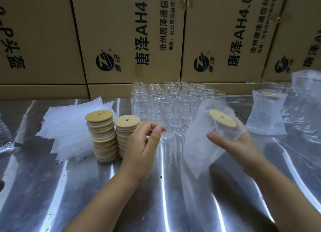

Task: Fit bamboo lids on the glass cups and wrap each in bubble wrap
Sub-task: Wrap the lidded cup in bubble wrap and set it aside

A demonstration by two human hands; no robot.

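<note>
The right hand (239,144) grips a lidded cup (225,131) inside bubble wrap (199,153); the left hand (142,144) is loosely curled, holding nothing.

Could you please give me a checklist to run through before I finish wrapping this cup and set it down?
1. Bamboo lid on the held cup: ok.
2. Right hand grips the cup through the bubble wrap: ok.
3. Wrap closed: not ok, a loose end hangs below the hand.
4. Left hand free to help: ok, it holds nothing.
5. Bare table in front of the wrapped cups: ok.
6. Lid fully seated: cannot tell through the wrap.
</note>
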